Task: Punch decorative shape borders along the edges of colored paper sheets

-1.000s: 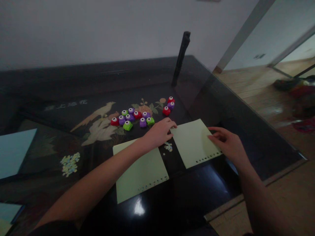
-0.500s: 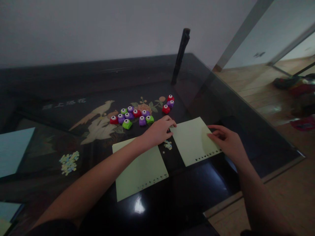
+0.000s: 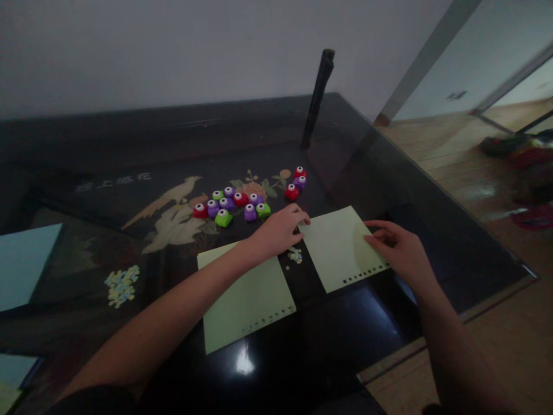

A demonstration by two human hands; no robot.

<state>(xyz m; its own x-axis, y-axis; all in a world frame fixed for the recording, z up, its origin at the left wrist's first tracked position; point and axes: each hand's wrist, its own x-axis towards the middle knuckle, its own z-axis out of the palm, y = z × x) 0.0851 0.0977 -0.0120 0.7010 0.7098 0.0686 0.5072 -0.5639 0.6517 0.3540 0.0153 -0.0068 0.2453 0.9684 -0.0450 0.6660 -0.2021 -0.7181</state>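
A pale yellow-green sheet of paper [image 3: 341, 245] with a row of torn binder holes along its near edge lies between both hands. My left hand [image 3: 285, 227] has its fingers closed at the sheet's upper left corner. At the right edge, my right hand [image 3: 395, 248] pinches the same sheet between thumb and fingers. Under my left forearm lies a second sheet of the same paper [image 3: 254, 300], partly covered by the arm. A small heap of tiny paper cutouts [image 3: 295, 255] sits between the two sheets, just below my left hand.
Several red, purple and green craft punches [image 3: 223, 218] with white round tops stand behind the sheets; a few more [image 3: 292, 192] are farther right. A larger pile of cutouts [image 3: 121, 286] and a blue sheet [image 3: 26, 265] lie left. A dark post [image 3: 317, 98] rises at the back.
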